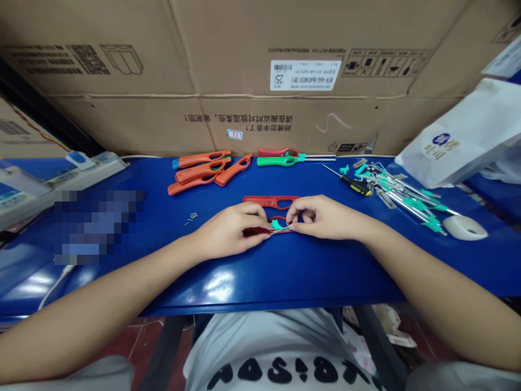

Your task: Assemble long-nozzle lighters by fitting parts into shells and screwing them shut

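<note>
White shirt (280, 347) nearest, then blue surface (285, 271), where the left hand (230, 231) clamps a red handle shell (256, 232) lying left-to-right and the right hand (325, 217) pinches the teal trigger (279, 225) at its right end.

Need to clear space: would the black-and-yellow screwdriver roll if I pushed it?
The screwdriver probably rolls: its handle looks round and the blue table looks glossy. Its thin metal shaft seems stiff; the thicker handle likely carries the weight, so it may pivot.
</note>
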Motion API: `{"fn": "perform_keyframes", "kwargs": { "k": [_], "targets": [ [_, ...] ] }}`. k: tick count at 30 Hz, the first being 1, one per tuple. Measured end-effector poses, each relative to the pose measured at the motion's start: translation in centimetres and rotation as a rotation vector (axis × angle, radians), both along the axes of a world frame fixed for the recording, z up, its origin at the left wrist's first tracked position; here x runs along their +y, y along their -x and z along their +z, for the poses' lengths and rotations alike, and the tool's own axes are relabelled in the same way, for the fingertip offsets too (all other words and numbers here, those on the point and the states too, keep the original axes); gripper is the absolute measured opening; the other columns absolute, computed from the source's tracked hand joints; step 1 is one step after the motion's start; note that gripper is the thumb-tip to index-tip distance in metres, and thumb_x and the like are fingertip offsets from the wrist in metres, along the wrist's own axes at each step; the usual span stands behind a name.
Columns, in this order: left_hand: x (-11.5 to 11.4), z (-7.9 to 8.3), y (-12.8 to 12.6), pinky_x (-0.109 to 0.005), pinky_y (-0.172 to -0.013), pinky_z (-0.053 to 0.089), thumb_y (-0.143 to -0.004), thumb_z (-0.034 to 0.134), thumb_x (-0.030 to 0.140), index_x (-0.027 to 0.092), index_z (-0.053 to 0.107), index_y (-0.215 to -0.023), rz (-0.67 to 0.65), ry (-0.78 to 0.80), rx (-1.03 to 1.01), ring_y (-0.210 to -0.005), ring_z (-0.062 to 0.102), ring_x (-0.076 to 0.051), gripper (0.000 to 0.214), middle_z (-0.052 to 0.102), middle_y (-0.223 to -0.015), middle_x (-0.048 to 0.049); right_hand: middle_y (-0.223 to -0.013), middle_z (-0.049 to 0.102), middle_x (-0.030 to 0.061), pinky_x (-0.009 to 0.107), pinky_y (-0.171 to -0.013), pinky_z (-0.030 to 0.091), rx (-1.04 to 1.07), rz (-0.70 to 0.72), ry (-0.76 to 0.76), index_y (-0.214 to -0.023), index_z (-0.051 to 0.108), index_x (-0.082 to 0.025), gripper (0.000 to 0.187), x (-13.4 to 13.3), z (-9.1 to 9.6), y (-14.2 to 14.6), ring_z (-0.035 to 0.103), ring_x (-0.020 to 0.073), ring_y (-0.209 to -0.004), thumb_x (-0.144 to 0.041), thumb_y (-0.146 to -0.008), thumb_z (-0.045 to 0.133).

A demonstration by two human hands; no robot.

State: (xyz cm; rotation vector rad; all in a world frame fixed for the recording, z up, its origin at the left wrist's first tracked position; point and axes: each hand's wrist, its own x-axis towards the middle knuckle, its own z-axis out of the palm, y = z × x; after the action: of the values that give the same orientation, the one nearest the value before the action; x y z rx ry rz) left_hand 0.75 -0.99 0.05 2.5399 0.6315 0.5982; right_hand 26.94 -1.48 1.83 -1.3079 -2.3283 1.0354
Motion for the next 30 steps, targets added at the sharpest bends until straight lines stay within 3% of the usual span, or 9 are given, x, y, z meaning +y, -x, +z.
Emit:
{"fn": "perform_keyframes", "kwargs": {
  "k": [3, 7, 10, 12, 16, 19, 24, 30],
  "targets": [
    [0.2, 0.2, 0.3, -0.030, -0.088, 0.053, -0.095, 0.065, 0.024, 0.020, 0.076, -0.107, 0.007, -0.042, 0.022, -0.096, 0.066, -0.018, 0.016, 0.071, -0.104, -0.0061, -0.069, 0.060, -0.0013, 0.025, -0.058, 0.036, 0.008, -0.048, -0.075, -0.082, 0.068, -0.018, 0.018, 0.4, -0.2, -0.3, 0.047, 0.0108, -0.057, -0.035, -0.087, 0.066],
    [0.4, 0.8, 0.7, -0.035, -0.094, 0.051, -0.094, 0.067, 0.034, 0.020, 0.072, -0.112, 0.037, -0.139, 0.115, -0.104, 0.065, -0.023, 0.023, 0.071, -0.111, -0.0073, -0.078, 0.062, 0.0033, 0.028, -0.064, 0.037, -0.165, -0.187, -0.359, -0.068, 0.057, -0.019, 0.034, 1.2, -0.1, -1.4, 0.052, 0.0144, -0.066, -0.042, -0.093, 0.060],
    [0.5, 1.4, 1.0, -0.037, -0.096, 0.050, -0.093, 0.066, 0.038, 0.021, 0.068, -0.117, 0.069, -0.172, 0.173, -0.109, 0.065, -0.025, 0.030, 0.070, -0.116, -0.0072, -0.097, 0.065, 0.0084, 0.030, -0.072, 0.042, -0.346, -0.385, -0.469, -0.086, 0.065, -0.019, 0.019, 2.3, 0.1, -3.0, 0.058, 0.0196, -0.080, -0.034, -0.094, 0.056],
    [0.5, 1.7, 1.1, -0.036, -0.097, 0.049, -0.091, 0.066, 0.037, 0.021, 0.065, -0.118, 0.083, -0.173, 0.195, -0.111, 0.065, -0.025, 0.032, 0.070, -0.118, -0.0063, -0.110, 0.063, 0.0128, 0.033, -0.079, 0.046, -0.451, -0.505, -0.502, -0.103, 0.067, -0.019, 0.019, 3.1, 0.0, -4.5, 0.061, 0.0255, -0.094, -0.029, -0.093, 0.054],
    [0.7, 2.0, 1.4, -0.036, -0.095, 0.050, -0.085, 0.068, 0.034, 0.021, 0.062, -0.118, 0.098, -0.153, 0.258, -0.111, 0.066, -0.025, 0.035, 0.070, -0.119, -0.0056, -0.124, 0.058, 0.0199, 0.043, -0.098, 0.044, -0.605, -0.703, -0.464, -0.130, 0.063, -0.015, 0.041, 5.0, -0.7, -7.4, 0.056, 0.0352, -0.115, -0.023, -0.092, 0.051],
    [0.7, 2.1, 1.6, -0.034, -0.090, 0.050, -0.082, 0.067, 0.028, 0.022, 0.061, -0.118, 0.092, -0.133, 0.303, -0.108, 0.067, -0.025, 0.037, 0.071, -0.116, -0.0043, -0.133, 0.056, 0.0209, 0.048, -0.102, 0.042, -0.644, -0.786, -0.399, -0.138, 0.062, -0.017, 0.049, 6.0, -1.2, -8.9, 0.052, 0.0394, -0.122, -0.021, -0.091, 0.049],
    [0.5, 2.1, 1.5, -0.032, -0.090, 0.050, -0.086, 0.064, 0.024, 0.022, 0.060, -0.118, 0.056, -0.121, 0.292, -0.111, 0.067, -0.024, 0.032, 0.070, -0.122, -0.0049, -0.135, 0.060, 0.0182, 0.053, -0.100, 0.045, -0.654, -0.807, -0.321, -0.131, 0.069, -0.021, 0.047, 6.7, -1.4, -9.5, 0.054, 0.0401, -0.123, -0.019, -0.088, 0.049],
    [0.6, 1.1, 1.3, -0.031, -0.090, 0.049, -0.094, 0.064, 0.034, 0.023, 0.062, -0.119, 0.009, -0.118, 0.237, -0.107, 0.067, -0.022, 0.027, 0.071, -0.119, -0.0049, -0.128, 0.068, 0.0145, 0.046, -0.098, 0.047, -0.612, -0.781, -0.320, -0.119, 0.074, -0.021, 0.039, 6.8, -1.2, -9.0, 0.060, 0.0340, -0.121, -0.017, -0.088, 0.049]
  ]
}}
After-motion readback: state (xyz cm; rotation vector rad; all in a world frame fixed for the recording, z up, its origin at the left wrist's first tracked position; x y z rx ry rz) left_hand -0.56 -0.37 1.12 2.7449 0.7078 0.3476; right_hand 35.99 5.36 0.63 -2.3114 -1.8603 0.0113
